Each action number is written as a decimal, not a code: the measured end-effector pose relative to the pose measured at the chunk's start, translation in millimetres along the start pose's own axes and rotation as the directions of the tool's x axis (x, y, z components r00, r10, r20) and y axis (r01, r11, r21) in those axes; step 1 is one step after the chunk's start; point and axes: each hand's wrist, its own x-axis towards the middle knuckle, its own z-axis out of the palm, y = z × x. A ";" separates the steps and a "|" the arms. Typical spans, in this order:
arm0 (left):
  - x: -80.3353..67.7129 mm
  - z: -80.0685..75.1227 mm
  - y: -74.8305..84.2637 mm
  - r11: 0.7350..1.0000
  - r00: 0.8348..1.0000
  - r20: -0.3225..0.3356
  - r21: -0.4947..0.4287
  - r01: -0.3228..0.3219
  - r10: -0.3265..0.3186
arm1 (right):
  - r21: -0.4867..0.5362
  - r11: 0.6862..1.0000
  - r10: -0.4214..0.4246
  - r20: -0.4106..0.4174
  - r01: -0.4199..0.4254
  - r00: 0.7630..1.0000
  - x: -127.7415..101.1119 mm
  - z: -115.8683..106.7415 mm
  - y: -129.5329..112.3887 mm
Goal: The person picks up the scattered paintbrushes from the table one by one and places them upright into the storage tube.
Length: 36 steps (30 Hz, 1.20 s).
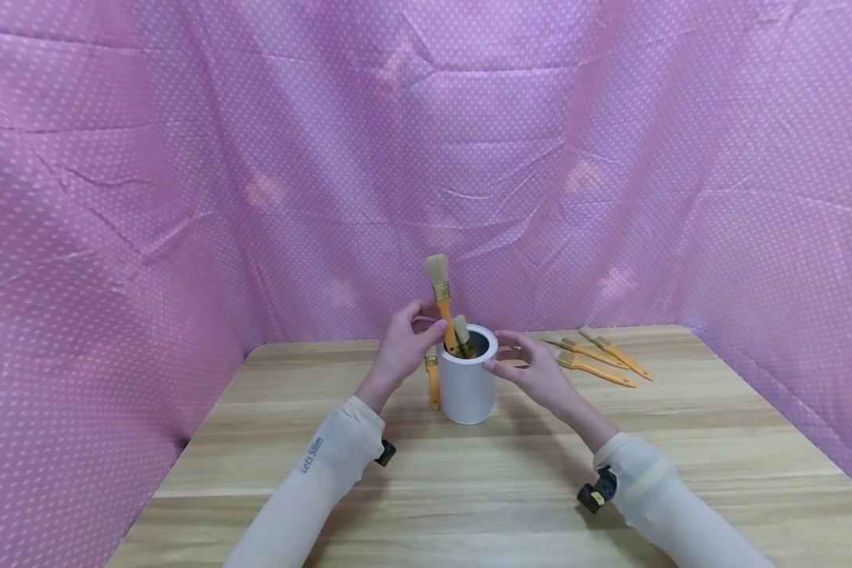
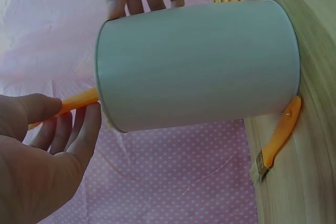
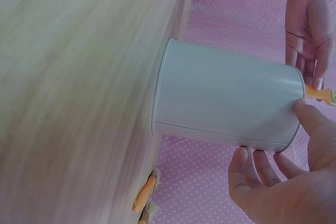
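On the wooden table [image 1: 681, 442], which has a pale, streaked grain, a white cylinder tin [image 1: 466, 386] stands upright near the middle. Its wall is smooth and matte, with a thin rolled rim on top. The left hand [image 1: 401, 347] pinches the orange handle of a paintbrush [image 1: 442, 304] between thumb and fingers; the brush stands with its handle down in the tin and its pale, round bristle head up above the rim. A second, shorter brush [image 1: 462, 335] leans inside the tin with bristles up too. The right hand [image 1: 536, 367] is at the other side of the tin, fingers relaxed and almost straight, the thumb tip touching the rim; it grips nothing. One more brush [image 1: 433, 381] with flat orange handle lies on the table just behind the tin, on the left side. Three similar brushes [image 1: 596, 359] lie together farther right, well apart from the tin. All around hangs a pink dotted cloth [image 1: 184, 158], thin and wrinkled, slightly shiny.
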 end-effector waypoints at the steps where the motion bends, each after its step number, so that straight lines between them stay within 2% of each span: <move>1: 0.2 0.3 -1.2 1.000 1.000 -0.004 0.010 0.004 -0.004 | -0.001 1.000 -0.002 0.001 0.002 1.000 0.4 0.1 0.2; 6: 1.0 0.3 -4.8 0.999 0.999 -0.031 0.050 0.012 -0.011 | 0.001 1.000 -0.009 0.005 0.009 1.000 1.8 0.6 1.0; 9: 1.7 -0.6 -5.6 0.993 0.998 -0.056 0.114 0.020 -0.014 | -0.001 1.000 -0.012 0.003 0.012 1.000 2.2 0.9 1.1; 12: 2.5 -2.0 -7.4 0.984 0.994 -0.096 0.164 0.070 -0.055 | -0.007 1.000 -0.010 -0.002 0.010 1.000 2.2 0.7 1.3; 15: 3.5 -4.3 -12.2 0.973 0.982 -0.152 0.188 0.137 -0.109 | -0.006 1.000 -0.005 -0.005 0.005 1.000 1.6 0.7 1.4; 18: 5.1 -7.3 -20.4 0.962 0.974 -0.189 0.216 0.168 -0.128 | -0.002 1.000 0.001 -0.003 -0.001 1.000 1.6 1.2 2.7; 27: 11.7 -13.2 -47.3 0.942 0.962 -0.143 0.213 0.259 -0.232 | 0.010 0.999 0.038 -0.002 -0.038 0.999 2.3 6.7 4.5; 32: 13.2 -17.6 -57.6 0.935 0.958 -0.114 0.211 0.284 -0.265 | 0.044 0.997 0.069 0.025 -0.070 0.997 3.3 16.0 4.9; 36: 13.6 -20.7 -64.3 0.932 0.952 -0.094 0.197 0.305 -0.292 | 0.071 0.996 0.051 0.032 -0.053 0.998 5.8 22.7 5.7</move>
